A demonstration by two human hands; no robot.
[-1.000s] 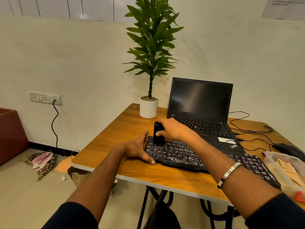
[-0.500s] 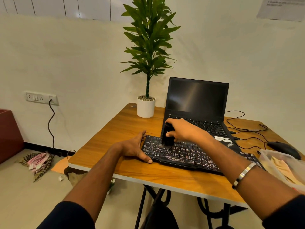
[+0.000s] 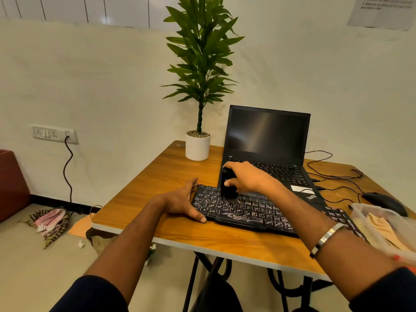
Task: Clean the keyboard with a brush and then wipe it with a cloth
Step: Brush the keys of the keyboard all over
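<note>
A black keyboard with white legends lies across the front of the wooden table. My right hand grips a black brush, upright, its bristles down on the upper left rows of keys. My left hand holds the keyboard's left end, fingers along the far edge and thumb at the near corner. A beige cloth lies inside a clear plastic box at the right edge.
An open black laptop stands just behind the keyboard. A potted plant sits at the back left. A black mouse and cables lie at the right. A wall socket and a rag on the floor are to the left.
My right hand has carried the brush rightward along the upper key rows. My left hand has stayed on the keyboard's left end. The camera has shifted slightly.
</note>
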